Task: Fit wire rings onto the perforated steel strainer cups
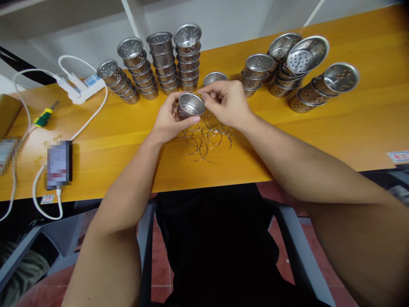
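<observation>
My left hand (169, 117) is wrapped round a small perforated metal strainer cup (191, 105), its mouth tilted up toward me. At the right side of the cup's rim, my right hand (225, 100) is closed in a pinch. A thin metal wire shows faintly at those fingertips; most of it is hidden. Under both hands lies a loose heap of curved metal wires (207, 138) on the wooden table (243, 168). Just behind my right hand stands another strainer cup (215, 78), partly covered by the hand.
Stacks of strainer cups (188, 55) line the back left, and more leaning stacks (308, 76) stand at the back right. On the left are a power strip (84, 89) with white cables, a screwdriver (44, 117) and a phone (59, 164) on its cable.
</observation>
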Available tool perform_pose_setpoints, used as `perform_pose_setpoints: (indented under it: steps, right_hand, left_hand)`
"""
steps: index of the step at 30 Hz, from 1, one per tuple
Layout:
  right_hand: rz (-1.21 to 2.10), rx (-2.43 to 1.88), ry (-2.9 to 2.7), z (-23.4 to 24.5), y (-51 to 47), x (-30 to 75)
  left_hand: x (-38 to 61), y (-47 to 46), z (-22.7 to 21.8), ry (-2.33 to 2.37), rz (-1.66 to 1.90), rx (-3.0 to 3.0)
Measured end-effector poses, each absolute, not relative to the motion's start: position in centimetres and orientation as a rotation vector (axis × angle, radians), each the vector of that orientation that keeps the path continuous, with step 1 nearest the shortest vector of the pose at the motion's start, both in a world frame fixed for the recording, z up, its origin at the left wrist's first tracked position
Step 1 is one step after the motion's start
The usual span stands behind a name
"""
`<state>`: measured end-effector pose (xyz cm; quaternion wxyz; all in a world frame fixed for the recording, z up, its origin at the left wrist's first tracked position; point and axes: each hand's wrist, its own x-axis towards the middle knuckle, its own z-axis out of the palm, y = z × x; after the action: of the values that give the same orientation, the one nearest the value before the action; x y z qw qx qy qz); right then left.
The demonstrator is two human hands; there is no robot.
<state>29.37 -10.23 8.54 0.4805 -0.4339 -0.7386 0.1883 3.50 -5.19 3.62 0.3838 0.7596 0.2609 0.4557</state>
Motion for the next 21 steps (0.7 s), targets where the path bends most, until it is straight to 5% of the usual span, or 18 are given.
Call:
perform_pose_setpoints:
  steps: [21]
  right_hand:
    - [0.531, -1.048, -1.806, 8.1, -11.3, 27.1]
  left_hand:
    - [4.5, -7.7, 3.9, 0.744, 1.039, 1.979]
